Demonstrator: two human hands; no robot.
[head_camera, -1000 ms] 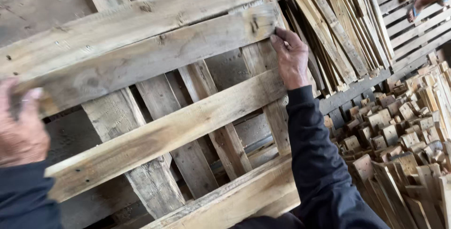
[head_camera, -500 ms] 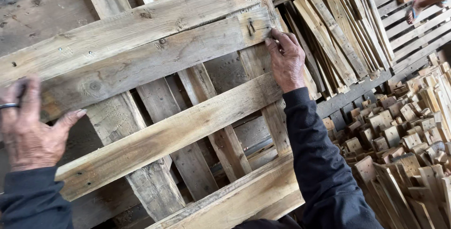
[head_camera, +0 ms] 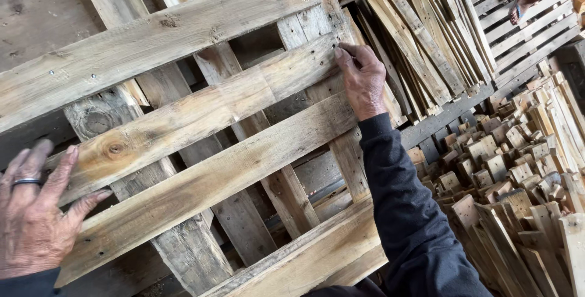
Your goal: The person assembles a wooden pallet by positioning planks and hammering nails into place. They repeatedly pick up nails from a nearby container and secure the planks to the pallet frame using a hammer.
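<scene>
Gripping both ends of a wooden pallet (head_camera: 201,120), the person has it tilted up right in front of them. The left hand (head_camera: 33,212), ring on one finger, lies spread flat on a slat end, while the right hand (head_camera: 362,81) curls its fingers over the far edge. Loose boards (head_camera: 426,35) and a heap of wood blocks (head_camera: 512,151) sit off to the right.
</scene>
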